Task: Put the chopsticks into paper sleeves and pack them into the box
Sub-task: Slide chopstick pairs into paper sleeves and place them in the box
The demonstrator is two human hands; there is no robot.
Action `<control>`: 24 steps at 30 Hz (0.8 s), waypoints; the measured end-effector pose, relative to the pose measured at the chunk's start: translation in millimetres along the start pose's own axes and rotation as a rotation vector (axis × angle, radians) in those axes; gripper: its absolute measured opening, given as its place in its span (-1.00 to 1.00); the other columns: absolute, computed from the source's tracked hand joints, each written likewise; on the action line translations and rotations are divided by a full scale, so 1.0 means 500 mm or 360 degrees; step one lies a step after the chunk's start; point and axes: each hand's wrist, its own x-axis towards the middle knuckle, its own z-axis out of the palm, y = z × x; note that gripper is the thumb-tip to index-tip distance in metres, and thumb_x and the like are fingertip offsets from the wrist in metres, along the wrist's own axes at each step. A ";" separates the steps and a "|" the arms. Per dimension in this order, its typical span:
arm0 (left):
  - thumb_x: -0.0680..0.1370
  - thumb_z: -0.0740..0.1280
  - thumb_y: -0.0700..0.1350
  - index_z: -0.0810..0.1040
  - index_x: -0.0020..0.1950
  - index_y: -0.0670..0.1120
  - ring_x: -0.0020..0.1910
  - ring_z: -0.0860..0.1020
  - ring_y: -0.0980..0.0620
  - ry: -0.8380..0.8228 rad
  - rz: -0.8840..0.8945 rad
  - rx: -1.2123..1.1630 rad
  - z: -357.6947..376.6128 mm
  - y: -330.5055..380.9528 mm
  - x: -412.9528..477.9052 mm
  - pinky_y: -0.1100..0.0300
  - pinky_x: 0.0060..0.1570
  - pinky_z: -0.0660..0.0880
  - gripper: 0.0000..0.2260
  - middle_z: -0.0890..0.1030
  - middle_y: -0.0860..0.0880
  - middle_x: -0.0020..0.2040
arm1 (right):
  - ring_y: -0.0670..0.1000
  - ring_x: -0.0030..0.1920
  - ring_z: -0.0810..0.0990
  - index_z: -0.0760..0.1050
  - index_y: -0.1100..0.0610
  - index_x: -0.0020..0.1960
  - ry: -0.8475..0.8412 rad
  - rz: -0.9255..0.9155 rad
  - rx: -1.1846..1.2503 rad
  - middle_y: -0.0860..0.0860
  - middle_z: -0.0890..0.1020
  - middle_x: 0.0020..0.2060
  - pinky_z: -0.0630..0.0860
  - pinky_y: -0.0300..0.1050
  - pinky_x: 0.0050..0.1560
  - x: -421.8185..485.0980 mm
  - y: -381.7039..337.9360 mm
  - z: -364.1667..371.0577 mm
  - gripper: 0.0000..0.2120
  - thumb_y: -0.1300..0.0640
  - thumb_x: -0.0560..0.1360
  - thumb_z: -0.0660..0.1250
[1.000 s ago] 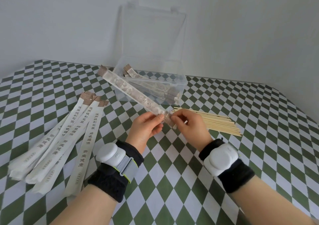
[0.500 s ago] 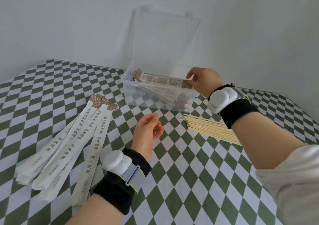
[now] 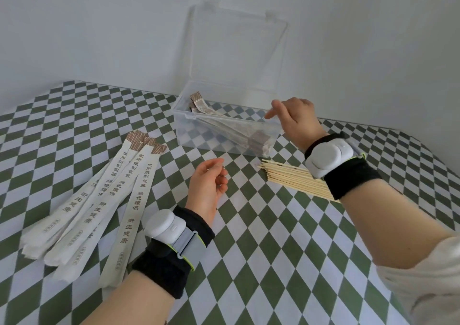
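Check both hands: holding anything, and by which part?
Nothing is held. Left hand hovers loosely open over the table; right hand is open over the right end of the box, with the sleeved chopsticks lying inside it.

Hidden under the right wrist band (image 3: pixel 331 157) and forearm, right of centre: far ends of the bare chopsticks (image 3: pixel 293 179). Dim through the cloudy front wall of the box (image 3: pixel 185 133): sleeved chopsticks (image 3: pixel 225 128) inside, number impossible to tell. Buried under their neighbours at lower left: several paper sleeves (image 3: pixel 135 200), small stamps near their lower ends too tiny to read. Tucked behind the back of the right hand (image 3: pixel 296 123): most fingers. Cut off by the bottom edge: left forearm (image 3: pixel 129 302).
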 end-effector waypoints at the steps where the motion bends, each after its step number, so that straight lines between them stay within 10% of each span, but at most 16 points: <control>1: 0.60 0.21 -0.22 0.53 -0.02 -0.08 -0.37 0.42 0.11 0.0009 0.0049 0.0104 0.000 0.000 -0.003 0.33 -0.36 0.41 -0.87 0.48 -0.02 -0.30 | -0.09 -0.12 0.40 0.61 0.11 -0.11 0.0109 -0.0067 0.0065 -0.24 0.43 -0.36 0.23 0.04 0.24 -0.024 -0.007 -0.003 -0.57 0.04 0.62 -0.01; 11: 0.52 0.33 -0.16 0.54 0.11 -0.08 -0.02 0.56 0.00 0.0224 0.0381 0.1547 -0.102 0.124 -0.009 0.15 -0.02 0.48 -0.83 0.58 -0.06 0.13 | 0.02 -0.06 0.46 0.57 0.21 -0.04 -0.0218 0.0354 0.0324 0.06 0.59 -0.10 0.33 -0.15 -0.03 -0.238 -0.010 0.069 -0.72 0.09 0.59 0.13; 16: 0.52 0.35 -0.08 0.44 0.31 -0.17 0.23 0.45 -0.15 0.0420 0.0079 0.2628 -0.182 0.175 -0.001 0.05 0.19 0.36 -0.62 0.47 -0.15 0.29 | 0.03 -0.05 0.46 0.58 0.20 -0.09 -0.0179 0.0328 0.0415 0.06 0.57 -0.12 0.39 -0.08 0.03 -0.299 -0.009 0.089 -0.74 0.14 0.57 0.14; 24: 0.48 0.40 -0.09 0.55 0.13 -0.22 -0.06 0.54 -0.09 0.0354 -0.0064 0.2680 -0.202 0.173 0.012 0.13 -0.08 0.44 -0.71 0.59 -0.15 0.04 | 0.05 -0.06 0.44 0.58 0.19 -0.09 -0.0192 0.0293 0.0357 0.10 0.57 -0.11 0.41 -0.02 0.00 -0.300 -0.010 0.095 -0.76 0.16 0.57 0.15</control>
